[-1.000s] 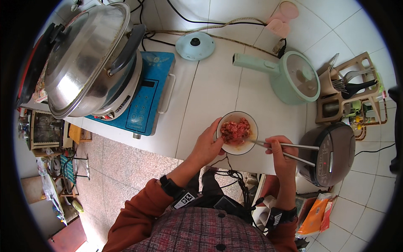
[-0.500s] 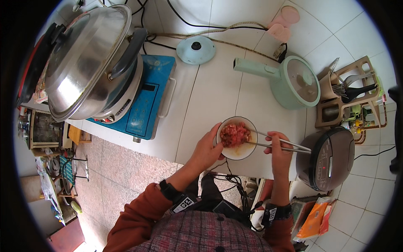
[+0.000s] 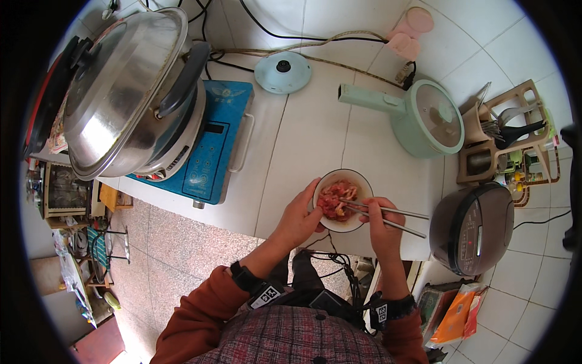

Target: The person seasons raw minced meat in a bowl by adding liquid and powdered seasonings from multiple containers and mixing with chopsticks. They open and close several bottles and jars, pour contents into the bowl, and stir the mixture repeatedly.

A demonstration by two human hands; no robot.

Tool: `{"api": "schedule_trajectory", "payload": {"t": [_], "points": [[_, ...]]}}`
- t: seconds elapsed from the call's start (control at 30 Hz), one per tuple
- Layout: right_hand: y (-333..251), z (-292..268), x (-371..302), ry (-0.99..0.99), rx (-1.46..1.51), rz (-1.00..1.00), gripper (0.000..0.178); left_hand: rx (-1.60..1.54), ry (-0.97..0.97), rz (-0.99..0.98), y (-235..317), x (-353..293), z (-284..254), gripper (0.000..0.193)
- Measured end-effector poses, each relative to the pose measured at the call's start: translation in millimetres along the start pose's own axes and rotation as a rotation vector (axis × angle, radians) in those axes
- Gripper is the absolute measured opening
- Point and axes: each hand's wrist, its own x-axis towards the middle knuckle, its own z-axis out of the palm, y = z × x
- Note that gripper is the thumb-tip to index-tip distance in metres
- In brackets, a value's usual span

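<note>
A white bowl (image 3: 351,224) with a dark rim stands near the counter's front edge, holding raw red chopped meat (image 3: 335,203). My left hand (image 3: 301,212) grips the bowl's left side, thumb at the rim and fingers around the outer wall. In my right hand (image 3: 383,221) is a pair of metal chopsticks (image 3: 407,212), closed between thumb and fingers. Their tips reach into the meat, while the back ends point right toward the rice cooker. The tips are partly buried in the meat.
On the left, a large lidded steel pot (image 3: 121,91) rests on a blue induction cooker (image 3: 209,164). A pale blue kettle base (image 3: 283,73) sits at the back. To the right are a green lidded saucepan (image 3: 427,118), a utensil rack (image 3: 500,130) and a brown rice cooker (image 3: 471,230).
My right hand has moved left, closer to the bowl, pushing the chopsticks further into the meat. The meat has shifted and looks looser. My left hand keeps its hold on the bowl.
</note>
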Motion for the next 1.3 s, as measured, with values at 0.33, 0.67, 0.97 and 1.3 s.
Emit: {"api": "schedule_trajectory", "payload": {"t": [0.33,0.67,0.97,1.3], "points": [[-12,-28,-4,0.100,0.049,0.080,0.019,0.023,-0.018,-0.038,6,0,0,0.062],[7,-27,1,0.119,0.215,0.184,0.024,0.017,-0.022,-0.028,9,0,-1,0.062],[25,-18,-10,0.192,0.225,0.144,0.022,0.009,0.038,-0.011,2,3,4,0.062],[50,17,-6,-0.022,0.461,0.253,0.029,-0.030,0.100,-0.059,3,4,-23,0.063]]}}
